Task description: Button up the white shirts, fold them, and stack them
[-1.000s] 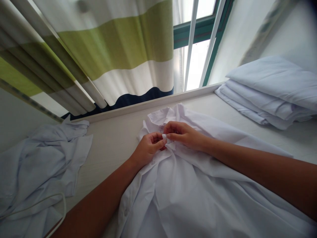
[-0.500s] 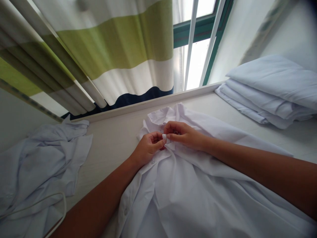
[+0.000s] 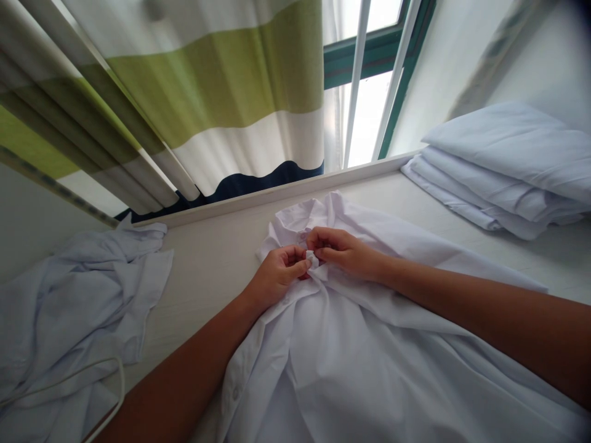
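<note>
A white button-up shirt [image 3: 351, 363] lies spread in front of me, its collar toward the window. My left hand [image 3: 282, 271] pinches the shirt's front edge below the collar, and a small fold of cloth sticks up at its thumb. Close against it, my right hand [image 3: 344, 251] has its fingers curled and pinched at the same spot on the placket. Whatever button lies between the fingertips is hidden. Lower on the front edge, a button [image 3: 236, 392] shows near the bottom of the view.
Folded white shirts [image 3: 508, 172] are stacked at the right. A crumpled white garment [image 3: 87, 295] lies at the left, with a pale cable [image 3: 120, 375] across it. Behind the ledge [image 3: 277, 192] hang striped curtains [image 3: 221, 86] beside a barred window [image 3: 364, 117].
My right fingertips have drawn slightly away from the left thumb, baring more of the pinched cloth fold. The left hand has hardly moved.
</note>
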Demonstrator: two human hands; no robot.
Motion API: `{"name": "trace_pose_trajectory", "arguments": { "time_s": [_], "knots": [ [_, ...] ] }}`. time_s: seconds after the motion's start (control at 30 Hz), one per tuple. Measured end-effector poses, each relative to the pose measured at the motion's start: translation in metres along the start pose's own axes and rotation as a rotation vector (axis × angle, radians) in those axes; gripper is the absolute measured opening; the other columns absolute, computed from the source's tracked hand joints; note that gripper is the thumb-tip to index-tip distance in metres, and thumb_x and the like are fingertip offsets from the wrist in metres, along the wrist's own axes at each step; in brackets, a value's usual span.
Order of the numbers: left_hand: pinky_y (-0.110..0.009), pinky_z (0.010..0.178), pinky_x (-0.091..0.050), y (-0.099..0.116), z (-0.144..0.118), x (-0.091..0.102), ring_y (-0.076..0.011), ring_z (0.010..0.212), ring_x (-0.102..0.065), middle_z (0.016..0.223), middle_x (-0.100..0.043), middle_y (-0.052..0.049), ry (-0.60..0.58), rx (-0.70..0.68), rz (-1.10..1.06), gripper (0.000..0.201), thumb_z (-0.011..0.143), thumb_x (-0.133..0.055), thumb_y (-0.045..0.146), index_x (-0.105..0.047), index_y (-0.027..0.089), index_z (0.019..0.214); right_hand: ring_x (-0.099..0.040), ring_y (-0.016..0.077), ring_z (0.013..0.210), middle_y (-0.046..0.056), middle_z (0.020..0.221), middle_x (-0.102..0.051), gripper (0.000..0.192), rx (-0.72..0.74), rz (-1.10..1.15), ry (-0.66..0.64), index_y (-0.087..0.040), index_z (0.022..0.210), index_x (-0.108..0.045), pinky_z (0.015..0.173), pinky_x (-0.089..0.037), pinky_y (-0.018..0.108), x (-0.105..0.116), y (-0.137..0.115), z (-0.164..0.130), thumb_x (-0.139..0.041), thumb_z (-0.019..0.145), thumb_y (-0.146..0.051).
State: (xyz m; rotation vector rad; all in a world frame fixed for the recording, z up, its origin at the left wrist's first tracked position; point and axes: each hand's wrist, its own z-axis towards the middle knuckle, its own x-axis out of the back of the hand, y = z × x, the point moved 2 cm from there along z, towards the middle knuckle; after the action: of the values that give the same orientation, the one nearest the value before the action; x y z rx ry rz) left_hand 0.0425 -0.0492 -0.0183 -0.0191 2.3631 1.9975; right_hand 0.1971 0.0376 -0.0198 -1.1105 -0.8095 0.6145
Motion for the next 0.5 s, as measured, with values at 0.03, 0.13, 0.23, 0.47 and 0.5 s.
{"name": "trace_pose_trajectory", "arguments": {
  "time_s": [0.03, 0.13, 0.23, 0.47, 0.5],
  "knots": [
    [-0.023, 0.064, -0.042, 0.0002, -0.0002, -0.0003, -0.0098, 0.064, -0.053, 0.072, -0.059, 0.002, 0.003, 0.003, -0.001, 0.03, 0.072, -0.082, 0.037, -0.065, 0.013, 0.08, -0.047, 0.0142, 0.074, -0.003, 0.08, -0.052, 0.005, 0.001, 0.007, -0.003, -0.02, 0.083, -0.054, 0.068, -0.037, 0.028, 0.0002, -0.0006, -0.0001, -0.052, 0.082, -0.015],
    [-0.022, 0.064, -0.042, 0.0007, -0.0006, -0.0009, -0.0096, 0.064, -0.052, 0.07, -0.058, 0.003, 0.003, 0.002, -0.01, 0.029, 0.072, -0.082, 0.035, -0.064, 0.014, 0.079, -0.045, 0.0142, 0.073, -0.003, 0.079, -0.051, 0.003, -0.011, 0.0, -0.007, -0.02, 0.083, -0.054, 0.066, -0.036, 0.028, 0.0008, -0.0012, -0.0003, -0.056, 0.084, -0.021],
    [-0.022, 0.065, -0.042, 0.0007, -0.0009, -0.0008, -0.0095, 0.065, -0.053, 0.071, -0.059, 0.003, -0.009, -0.003, -0.019, 0.028, 0.072, -0.082, 0.033, -0.064, 0.014, 0.08, -0.044, 0.0136, 0.069, -0.004, 0.076, -0.05, 0.006, -0.023, -0.016, -0.008, -0.02, 0.083, -0.053, 0.062, -0.035, 0.027, 0.0013, 0.0002, -0.0003, -0.059, 0.084, -0.022],
    [-0.022, 0.067, -0.045, 0.0008, -0.0019, 0.0002, -0.01, 0.068, -0.055, 0.077, -0.064, 0.0, -0.037, -0.022, 0.009, 0.026, 0.074, -0.081, 0.032, -0.069, 0.012, 0.087, -0.042, 0.0127, 0.066, -0.004, 0.074, -0.049, 0.007, -0.005, -0.018, 0.012, -0.019, 0.081, -0.053, 0.06, -0.035, 0.027, 0.0012, 0.0005, -0.0012, -0.06, 0.082, -0.019],
    [-0.022, 0.067, -0.045, 0.0008, -0.0022, -0.0003, -0.0101, 0.068, -0.056, 0.076, -0.064, 0.0, -0.03, -0.027, 0.019, 0.027, 0.074, -0.082, 0.032, -0.069, 0.012, 0.086, -0.042, 0.0127, 0.066, -0.004, 0.074, -0.05, 0.007, 0.003, -0.021, 0.016, -0.019, 0.081, -0.053, 0.06, -0.035, 0.027, 0.0011, 0.0002, -0.0014, -0.061, 0.082, -0.019]
  ]
}}
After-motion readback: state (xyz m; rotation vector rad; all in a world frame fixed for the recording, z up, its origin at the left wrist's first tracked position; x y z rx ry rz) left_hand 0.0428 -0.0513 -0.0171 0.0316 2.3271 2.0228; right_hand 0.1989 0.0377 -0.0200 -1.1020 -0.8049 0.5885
